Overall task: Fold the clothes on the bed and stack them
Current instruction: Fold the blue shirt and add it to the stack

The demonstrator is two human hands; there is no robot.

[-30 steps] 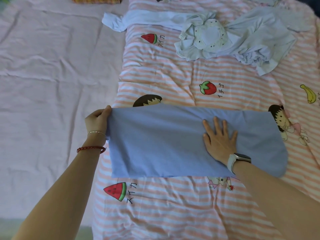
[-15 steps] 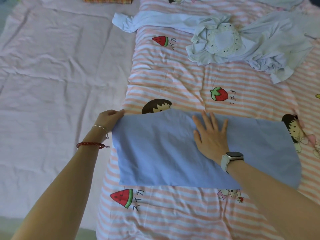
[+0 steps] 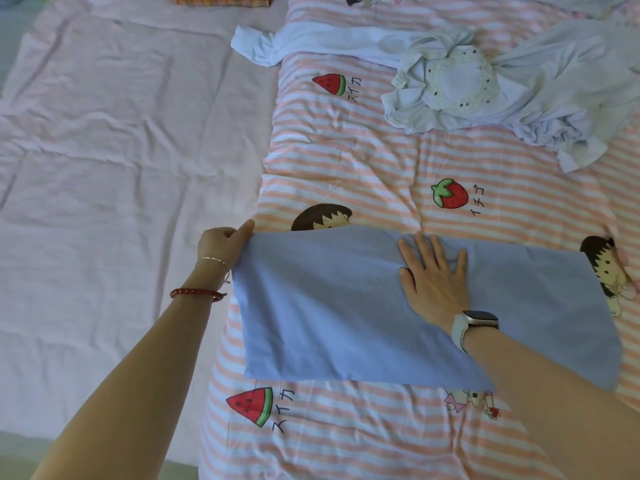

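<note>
My left hand (image 3: 223,242) pinches the far left corner of the blue cloth (image 3: 332,306), which lies flat on the striped blanket (image 3: 363,161). My right hand (image 3: 434,282) presses flat in the middle, fingers wide. I should fold the left end over to the right, lining up the edges (slowly). The pink sheet (image 3: 121,168) gives room on the left; the white clothes (image 3: 485,84) wait well apart.

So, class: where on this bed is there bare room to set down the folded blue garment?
The plain pink sheet, left of the striped quilt, lies bare. A free quilt band runs between the blue garment and the white clothes pile. That pile crowds the top right.
</note>
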